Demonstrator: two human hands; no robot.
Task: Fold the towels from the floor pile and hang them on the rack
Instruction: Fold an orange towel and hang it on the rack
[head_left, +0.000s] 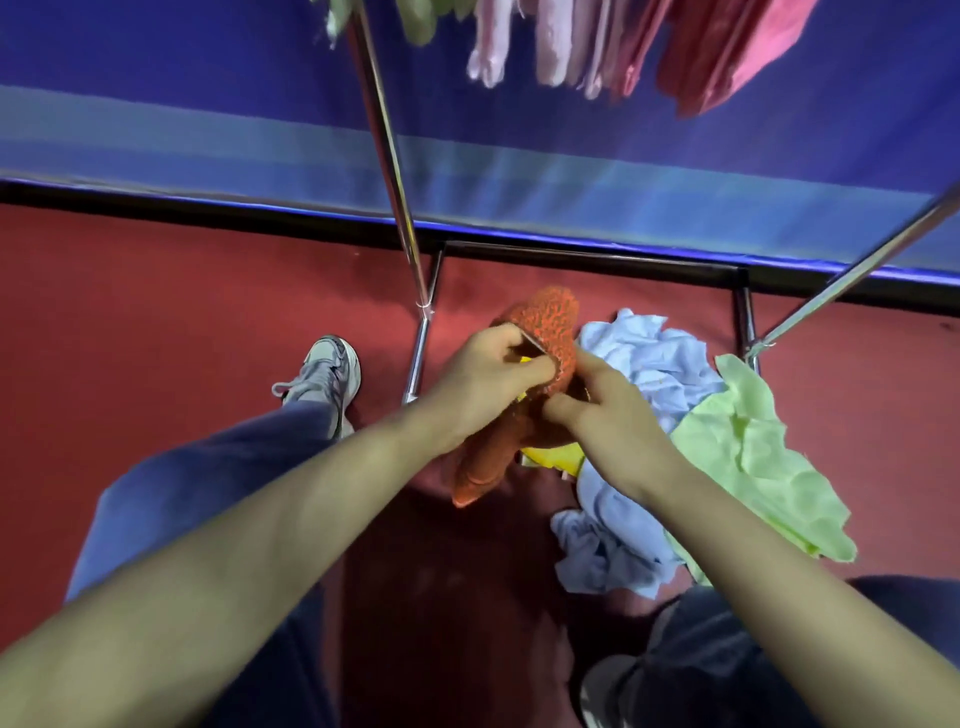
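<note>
An orange towel is held up above the floor pile, bunched and hanging down to the left. My left hand pinches its upper edge, and my right hand grips the same edge just to the right. Below lies the pile: a light blue towel, a light green towel and a bit of yellow cloth. The metal rack stands over it, with pink and red towels hanging from its top.
A red carpet floor runs to a blue wall with a black skirting. My left shoe stands left of the rack's leg. The rack's black base bar and a slanted right pole frame the pile.
</note>
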